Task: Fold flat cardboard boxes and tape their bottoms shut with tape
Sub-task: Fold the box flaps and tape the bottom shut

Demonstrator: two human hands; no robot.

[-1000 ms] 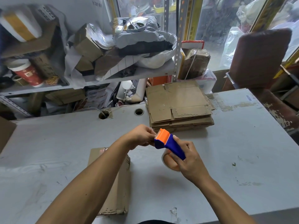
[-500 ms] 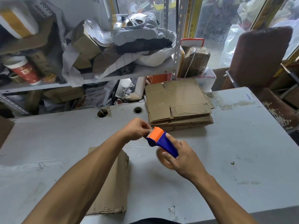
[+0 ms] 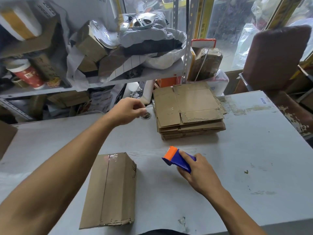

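Table (image 3: 237, 150): right hand (image 3: 199, 175) grips dispenser (image 3: 177, 160)

A folded cardboard box (image 3: 110, 190) lies on the bench (image 3: 237, 167) at lower centre-left. Right of it sits a tape dispenser (image 3: 177, 159) under the right hand (image 3: 198, 175). Behind, at upper centre, a stack of flat cardboard boxes (image 3: 189, 112) rests on the bench. The left hand (image 3: 127, 111) hovers just left of the stack. Shelves (image 3: 101, 82) stand behind the bench.
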